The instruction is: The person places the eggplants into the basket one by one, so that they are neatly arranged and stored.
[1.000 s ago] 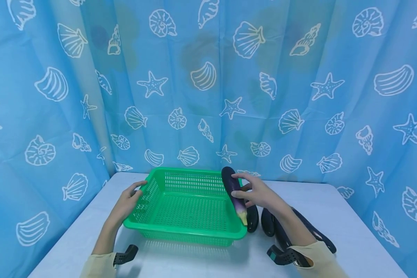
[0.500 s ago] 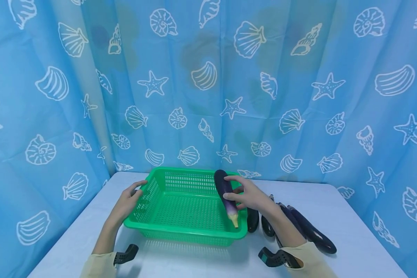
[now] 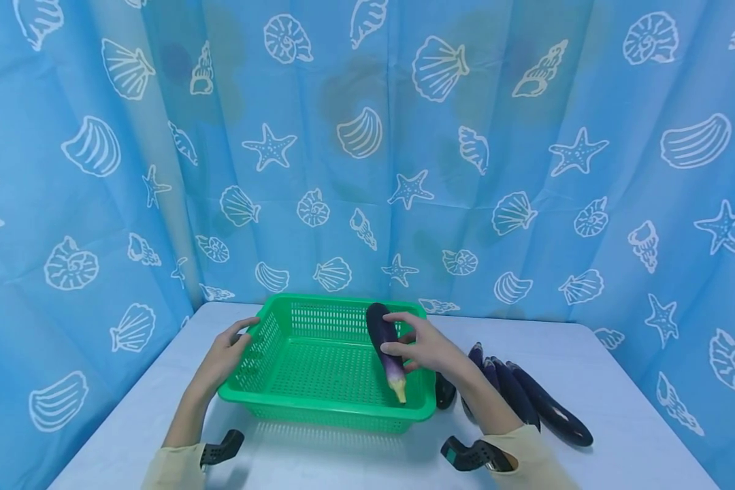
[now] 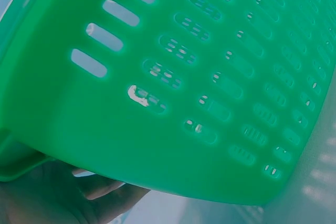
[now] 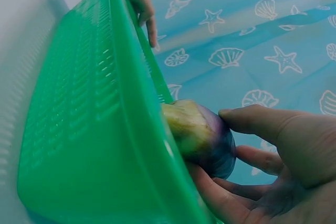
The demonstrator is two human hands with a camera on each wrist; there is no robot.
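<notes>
Nearby — loose eggplants (image 3: pixel 551 407) beside the basket (image 3: pixel 324 406) — right forearm (image 3: pixel 486 401) partly in front.

And there it is between the fingers of the right hand (image 3: pixel 427 345): an eggplant (image 3: pixel 382 333) in deep, near-black purple, fading to soft violet, then a pale yellow-green cap (image 3: pixel 397 388)! Below those fingers, vivid green all over, the basket (image 3: pixel 331 407), with rows of slots patterning its walls and a fine perforated grid across its floor. Over to the right of the fingers, glossy blackish-purple on the loose eggplants (image 3: pixel 554 412). Under it all, a white table (image 3: pixel 318 469). Beyond the fingertips, what a backdrop: a blue curtain (image 3: pixel 318 136) printed in white with scallops, spiral shells and starfish! Back from the fingers, cream sleeves (image 3: pixel 533 463) and black wrist devices (image 3: pixel 480 454), the right one flashing a green patch.
</notes>
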